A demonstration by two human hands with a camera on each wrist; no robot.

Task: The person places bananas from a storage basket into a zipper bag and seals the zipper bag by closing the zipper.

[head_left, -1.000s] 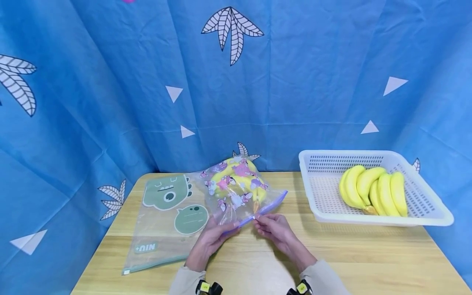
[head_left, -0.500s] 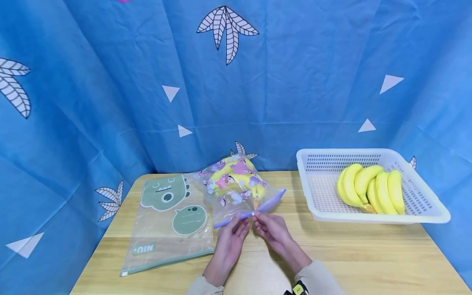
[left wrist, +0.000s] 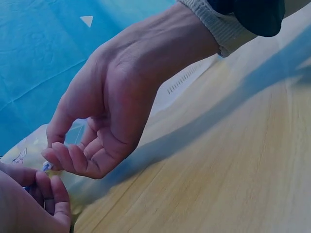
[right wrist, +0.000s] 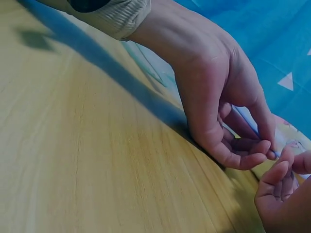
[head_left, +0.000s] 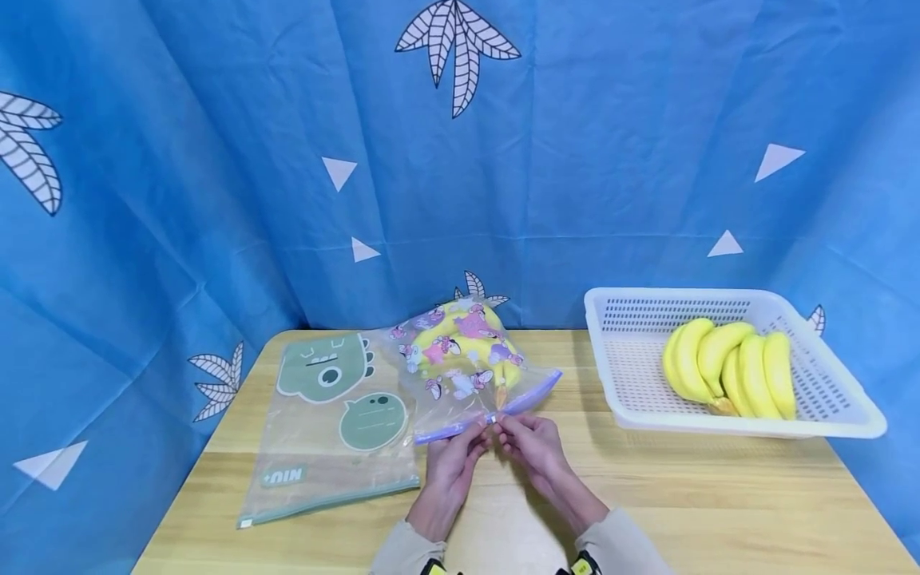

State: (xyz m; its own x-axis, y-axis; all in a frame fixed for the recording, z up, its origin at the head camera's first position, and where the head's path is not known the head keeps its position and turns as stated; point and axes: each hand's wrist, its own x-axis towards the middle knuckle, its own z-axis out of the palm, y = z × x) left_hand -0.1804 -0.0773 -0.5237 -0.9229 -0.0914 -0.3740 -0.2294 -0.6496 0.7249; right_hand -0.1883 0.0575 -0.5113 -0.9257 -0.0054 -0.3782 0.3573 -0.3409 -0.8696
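Observation:
A clear zip bag (head_left: pixel 449 391) printed with pink and purple cartoon figures lies mid-table in the head view, with a bunch of yellow bananas (head_left: pixel 467 339) inside. Its purple zip strip (head_left: pixel 438 435) runs along the near edge. My left hand (head_left: pixel 449 467) pinches this strip between thumb and fingers. Just beside it, my right hand (head_left: pixel 535 447) pinches the strip at the small white slider (head_left: pixel 493 418). In the left wrist view, the right hand (left wrist: pixel 112 107) bends down with fingertips at the slider (left wrist: pixel 47 166). The left hand (right wrist: pixel 209 97) faces the right fingertips in the right wrist view.
A second clear zip bag (head_left: pixel 302 435) with green dinosaur prints lies flat on the left, partly under the banana bag. On the right stands a white plastic basket (head_left: pixel 625 375) holding more bananas (head_left: pixel 726 367). A blue curtain (head_left: pixel 611 160) hangs behind the wooden table (head_left: pixel 683 503).
My left hand has shifted right along the zip strip, from its left part to beside the slider, and now pinches there. The right hand stays at the slider.

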